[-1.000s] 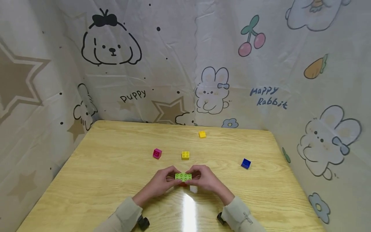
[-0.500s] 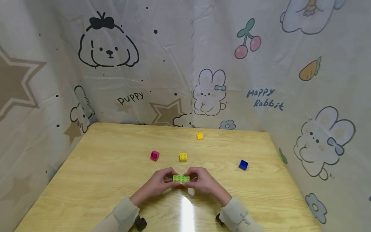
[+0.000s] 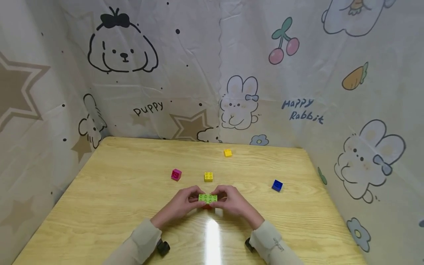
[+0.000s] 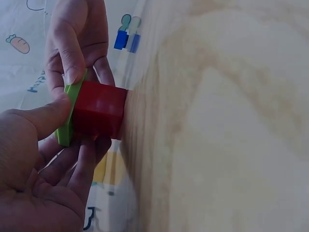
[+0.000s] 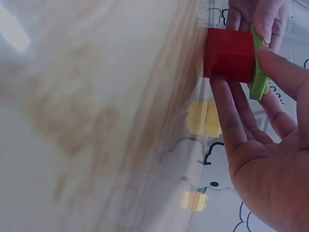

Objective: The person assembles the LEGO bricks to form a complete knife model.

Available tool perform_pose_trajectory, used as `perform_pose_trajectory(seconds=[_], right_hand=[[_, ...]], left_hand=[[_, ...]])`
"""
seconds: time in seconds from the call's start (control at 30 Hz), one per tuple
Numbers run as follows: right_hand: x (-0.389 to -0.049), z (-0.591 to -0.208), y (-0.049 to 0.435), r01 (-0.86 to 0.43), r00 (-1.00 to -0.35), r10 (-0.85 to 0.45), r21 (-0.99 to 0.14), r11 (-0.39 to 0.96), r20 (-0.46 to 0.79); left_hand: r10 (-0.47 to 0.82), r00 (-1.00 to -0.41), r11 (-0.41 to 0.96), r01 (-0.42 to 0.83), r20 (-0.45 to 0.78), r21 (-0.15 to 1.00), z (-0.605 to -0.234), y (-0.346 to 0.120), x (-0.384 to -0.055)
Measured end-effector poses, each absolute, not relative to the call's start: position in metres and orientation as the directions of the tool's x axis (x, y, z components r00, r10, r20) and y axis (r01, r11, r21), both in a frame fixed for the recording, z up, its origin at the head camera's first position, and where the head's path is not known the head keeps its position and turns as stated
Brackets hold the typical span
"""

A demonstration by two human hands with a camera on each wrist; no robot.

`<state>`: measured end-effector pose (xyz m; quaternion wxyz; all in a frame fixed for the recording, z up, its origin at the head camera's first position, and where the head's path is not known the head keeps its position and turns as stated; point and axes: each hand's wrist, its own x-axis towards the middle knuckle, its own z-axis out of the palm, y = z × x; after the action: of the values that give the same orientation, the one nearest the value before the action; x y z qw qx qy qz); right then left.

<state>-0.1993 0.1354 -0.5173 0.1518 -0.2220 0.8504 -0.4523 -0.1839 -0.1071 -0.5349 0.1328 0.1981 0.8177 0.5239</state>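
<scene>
I have the left hand (image 3: 181,200) and the right hand (image 3: 233,200) facing each other at the near middle of the tabletop (image 3: 132,162), fingers curled in, both pinching the lime-green brick (image 3: 208,198) by its two ends. My wrist views show that brick lying across the top of a red block (image 4: 99,106), thumbs on the green and some fingers against or just beside the red sides; I cannot tell whether the two are fully pressed together. The red block's base meets the tabletop.

Beyond the hands I see a yellow brick (image 3: 208,177) near them, a magenta brick (image 3: 176,175) to its left, a blue brick (image 3: 277,186) well off to the right, and another yellow one (image 3: 228,152) close to the far edge.
</scene>
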Motion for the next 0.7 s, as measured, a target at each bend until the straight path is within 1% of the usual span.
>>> perform_pose_trajectory(seconds=[0.17, 0.43, 0.7], right_hand=[[-0.203, -0.518, 0.137, -0.258, -0.855, -0.516, -0.825, 0.503, -0.047], [-0.211, -0.519, 0.141, -0.247, -0.851, -0.522, -0.836, 0.49, -0.054], [-0.216, -0.527, 0.143, -0.221, -0.847, -0.528, -0.862, 0.455, -0.062]], left_hand=[[0.465, -0.885, 0.37, 0.184, -0.01, 0.91, -0.533, -0.106, -0.187], [0.449, -0.893, 0.391, 0.171, -0.025, 0.904, -0.533, -0.101, -0.193], [0.446, -0.895, 0.386, 0.212, 0.02, 0.898, -0.537, -0.101, -0.196]])
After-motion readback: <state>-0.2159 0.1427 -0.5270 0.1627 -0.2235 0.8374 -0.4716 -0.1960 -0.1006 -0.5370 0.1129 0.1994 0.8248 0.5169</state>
